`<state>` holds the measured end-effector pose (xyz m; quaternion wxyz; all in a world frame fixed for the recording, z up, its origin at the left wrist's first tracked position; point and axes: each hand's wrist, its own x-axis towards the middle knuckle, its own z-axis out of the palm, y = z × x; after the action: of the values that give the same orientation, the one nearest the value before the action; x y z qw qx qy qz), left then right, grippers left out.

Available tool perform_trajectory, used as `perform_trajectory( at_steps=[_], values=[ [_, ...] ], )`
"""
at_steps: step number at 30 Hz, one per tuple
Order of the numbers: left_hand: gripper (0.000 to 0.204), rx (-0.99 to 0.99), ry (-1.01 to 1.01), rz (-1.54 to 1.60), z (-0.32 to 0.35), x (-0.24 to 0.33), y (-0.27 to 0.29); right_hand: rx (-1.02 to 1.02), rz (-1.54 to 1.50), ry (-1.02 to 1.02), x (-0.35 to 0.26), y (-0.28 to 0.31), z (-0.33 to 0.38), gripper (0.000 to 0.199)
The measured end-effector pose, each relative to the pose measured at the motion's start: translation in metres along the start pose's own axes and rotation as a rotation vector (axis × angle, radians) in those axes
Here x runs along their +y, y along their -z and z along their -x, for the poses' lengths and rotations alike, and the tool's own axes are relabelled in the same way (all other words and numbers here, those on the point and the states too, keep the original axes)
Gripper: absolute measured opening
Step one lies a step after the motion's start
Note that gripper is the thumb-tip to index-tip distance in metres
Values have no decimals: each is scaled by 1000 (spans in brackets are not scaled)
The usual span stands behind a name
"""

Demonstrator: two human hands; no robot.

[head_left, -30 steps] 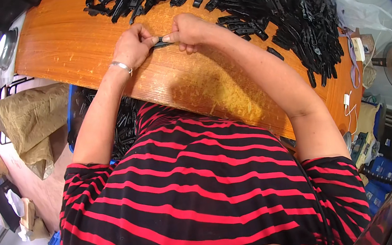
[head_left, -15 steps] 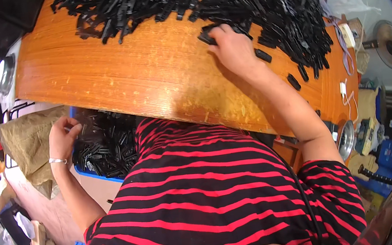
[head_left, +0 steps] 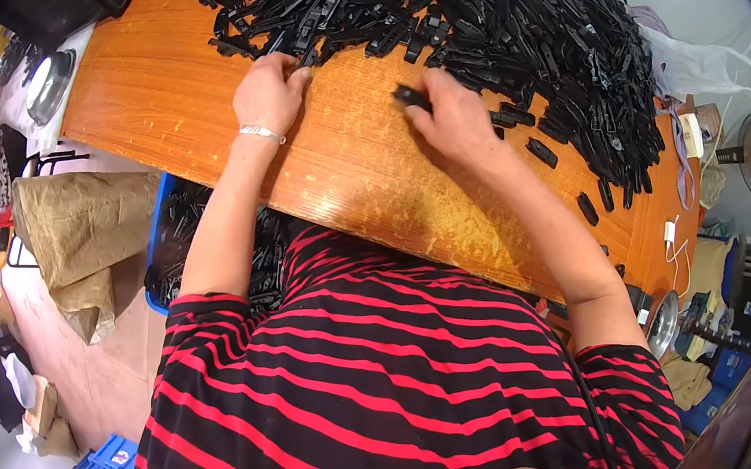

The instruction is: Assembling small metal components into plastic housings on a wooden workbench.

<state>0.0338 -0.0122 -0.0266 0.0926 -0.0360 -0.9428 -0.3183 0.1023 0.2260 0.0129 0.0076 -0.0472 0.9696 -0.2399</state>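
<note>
Black plastic piece [head_left: 409, 95] pinched in right hand [head_left: 457, 117], apart from left hand [head_left: 267, 98], grip unclear, at edge of black heap [head_left: 506, 5].

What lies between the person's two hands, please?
In the head view, a stretch of worn wooden table lies between the left hand and right hand; the black part in the right hand juts into it.

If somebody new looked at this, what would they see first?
Probably the huge heap of black parts spread over the far side of the wooden table. Next might come the black shirt with red stripes, filling the lower middle. Between them, the right hand holds a small black part above the table.
</note>
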Motion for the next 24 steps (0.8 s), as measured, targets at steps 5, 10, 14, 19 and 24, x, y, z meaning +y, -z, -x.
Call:
perform_trajectory(
  at_steps=[5, 10, 14, 19, 24],
  values=[
    [23, 12, 24, -104, -4, 10, -8, -158, -313, 1, -19, -31, 7, 24],
    [17, 117, -89, -108, 11, 2, -9, -86, -98, 138, -24, -51, 3, 23],
    [17, 124, -146, -22, 30, -1, 4, -24, 58, 277, -21, -52, 0, 28],
    [15, -30, -42, 255, 43, 5, 18, -25, 16, 171, -24, -35, -14, 32],
    [12, -202, -54, 614, 48, 25, 19, 110, -262, 159, -21, -35, -27, 40]
  ],
)
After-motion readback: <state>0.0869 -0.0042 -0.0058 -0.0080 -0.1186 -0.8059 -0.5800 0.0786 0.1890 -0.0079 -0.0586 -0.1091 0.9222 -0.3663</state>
